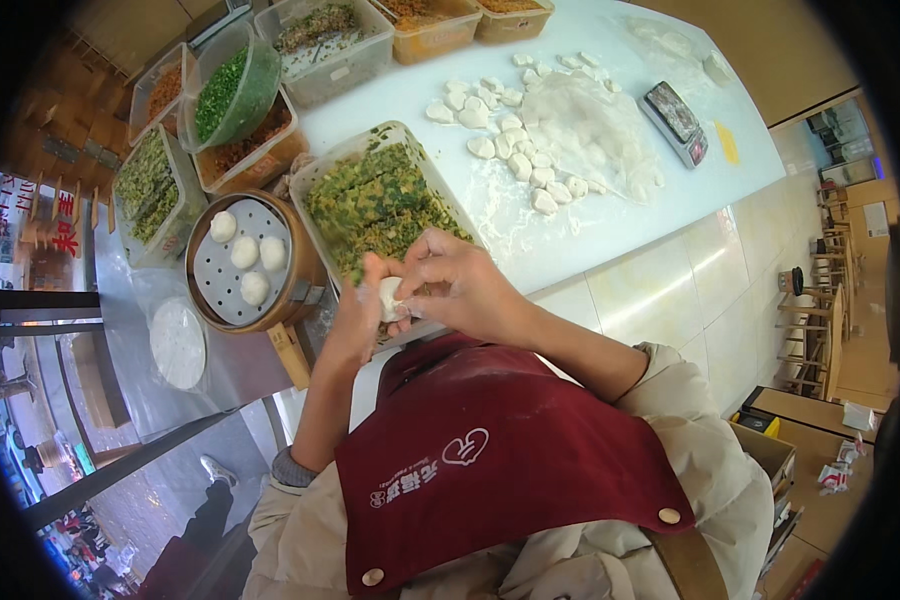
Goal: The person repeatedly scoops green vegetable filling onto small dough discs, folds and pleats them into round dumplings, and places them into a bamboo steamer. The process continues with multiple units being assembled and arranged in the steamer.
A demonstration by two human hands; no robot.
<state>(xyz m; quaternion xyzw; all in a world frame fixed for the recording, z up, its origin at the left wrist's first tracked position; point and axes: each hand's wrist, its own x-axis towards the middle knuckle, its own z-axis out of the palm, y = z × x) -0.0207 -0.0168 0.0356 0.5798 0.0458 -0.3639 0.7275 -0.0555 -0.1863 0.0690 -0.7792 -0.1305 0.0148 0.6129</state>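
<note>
A white dough bun (391,301) rests in my left hand (361,307), which cups it from the side. The fingers of my right hand (457,281) pinch the dough's edge. Both hands are over the near end of a plastic tub (461,199) of chopped green vegetable filling (367,191). Some green filling shows near my left thumb. To the left, a round bamboo steamer (311,251) with a perforated liner (221,281) holds several shaped white buns (245,253). Whatever is inside the bun in my hands is hidden.
Dough pieces (521,165) lie beside a plastic sheet (585,127) on the white worktop (615,225). A digital scale (675,120) stands farther right. Tubs of other fillings (330,37) line the back left, with a bowl of chopped greens (225,90) among them. White round liners (178,343) lie left.
</note>
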